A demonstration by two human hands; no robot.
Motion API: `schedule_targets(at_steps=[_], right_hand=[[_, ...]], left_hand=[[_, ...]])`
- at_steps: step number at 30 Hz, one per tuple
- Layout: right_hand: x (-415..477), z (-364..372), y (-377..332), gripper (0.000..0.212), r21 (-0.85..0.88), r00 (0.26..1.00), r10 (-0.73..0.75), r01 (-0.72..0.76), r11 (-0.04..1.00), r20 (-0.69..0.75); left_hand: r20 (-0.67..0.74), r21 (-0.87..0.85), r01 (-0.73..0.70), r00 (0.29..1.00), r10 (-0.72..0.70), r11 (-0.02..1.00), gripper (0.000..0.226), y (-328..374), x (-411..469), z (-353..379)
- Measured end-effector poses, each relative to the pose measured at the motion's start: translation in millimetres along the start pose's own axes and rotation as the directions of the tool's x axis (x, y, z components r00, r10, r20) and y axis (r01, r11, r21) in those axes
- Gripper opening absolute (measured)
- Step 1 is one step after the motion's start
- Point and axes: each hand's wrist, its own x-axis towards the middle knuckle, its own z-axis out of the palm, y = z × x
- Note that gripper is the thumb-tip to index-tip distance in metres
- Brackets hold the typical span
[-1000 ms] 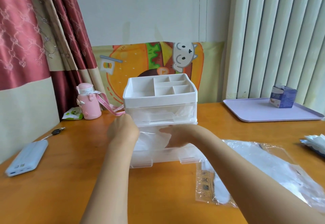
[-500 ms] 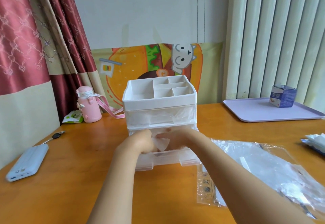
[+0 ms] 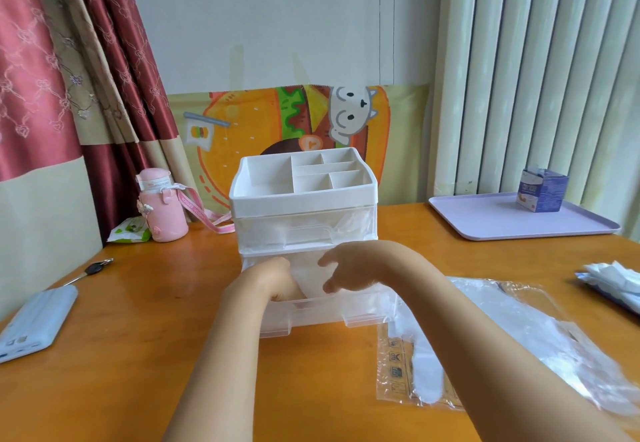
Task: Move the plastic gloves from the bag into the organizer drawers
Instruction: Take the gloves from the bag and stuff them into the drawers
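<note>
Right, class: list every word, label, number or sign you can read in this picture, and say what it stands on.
Nothing reads clearly.
Pink bottle: white label, print too small.
Pink strap: lettering blurred.
Blue box on the tray: print blurred.
Plastic bag: column of printed symbols, too blurred.
Green packet: print too small.
Poster: pictures only, no words seen.

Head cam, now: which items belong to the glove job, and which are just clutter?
Job: organizer, open lower drawer, plastic gloves in it, bag, left hand and right hand at the drawer.
Clutter: pink bottle, power bank, key, green packet, lilac tray, blue box.
</note>
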Motion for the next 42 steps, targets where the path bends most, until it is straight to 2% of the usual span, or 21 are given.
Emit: schedule_targets(at_steps=[5, 10, 13, 16, 19, 21, 23, 25, 28, 31, 34, 36, 39, 42], right_hand=[[5, 1, -6, 0.049, 0.036, 0.998, 0.038, -0.04, 0.999, 0.053], [6, 1, -6, 0.05, 0.076, 0.999, 0.036, -0.039, 0.996, 0.037], [-8, -8, 0, 0.043, 0.119, 0.998, -0.016, 0.023, 0.993, -0.063], [-30, -21, 24, 0.034, 0.28, 0.969, -0.047, 0.117, 0.953, -0.244], [-56, -27, 59, 0.021, 0.359, 0.923, -0.044, 0.192, 0.913, -0.382], [-69, -24, 88, 0.021, 0.41, 0.886, 0.024, 0.19, 0.892, -0.464], [-81, -17, 118, 0.03, 0.464, 0.841, 0.159, 0.119, 0.878, -0.517], [-94, -7, 147, 0.04, 0.488, 0.777, 0.319, -0.018, 0.873, -0.543], [-109, 11, 188, 0.044, 0.524, 0.759, 0.457, -0.181, 0.832, -0.464], [-112, 33, 222, 0.039, 0.558, 0.771, 0.501, -0.234, 0.796, -0.392], [-113, 56, 261, 0.02, 0.615, 0.729, 0.586, -0.29, 0.733, -0.354], [-113, 70, 281, 0.009, 0.58, 0.733, 0.617, -0.381, 0.72, -0.285], [-119, 77, 294, 0.029, 0.488, 0.799, 0.598, -0.498, 0.716, -0.063], [-124, 75, 296, 0.046, 0.575, 0.85, 0.523, -0.457, 0.679, 0.057]], left_hand=[[-0.013, 0.04, -0.006, 1.0, 0.007, 0.999, 0.028, -1, 4, 2], [-0.021, 0.007, 0.029, 0.999, -0.029, 1.0, 0.037, 1, -8, -3], [-0.046, -0.077, 0.054, 0.997, -0.058, 0.996, 0.059, 9, -26, -16], [-0.112, -0.149, 0.033, 0.992, -0.05, 0.988, 0.05, 23, -48, -31], [-0.306, -0.165, -0.134, 0.949, 0.078, 0.977, 0.029, 42, -68, -35], [-0.483, -0.191, -0.343, 0.848, 0.217, 0.92, 0.02, 64, -78, -27], [-0.571, -0.221, -0.546, 0.744, 0.346, 0.808, 0.022, 93, -87, -14], [-0.577, -0.22, -0.646, 0.69, 0.437, 0.73, 0.034, 118, -89, 8], [-0.491, -0.262, -0.7, 0.689, 0.533, 0.665, 0.042, 146, -90, 46], [-0.323, -0.315, -0.686, 0.727, 0.605, 0.656, 0.037, 159, -87, 83], [-0.269, -0.31, -0.665, 0.747, 0.609, 0.679, 0.026, 164, -79, 108], [-0.262, -0.272, -0.644, 0.765, 0.589, 0.716, 0.021, 161, -72, 116], [-0.22, -0.167, -0.589, 0.804, 0.552, 0.791, 0.024, 153, -63, 125], [-0.167, -0.104, -0.544, 0.834, 0.525, 0.832, 0.033, 145, -52, 131]])
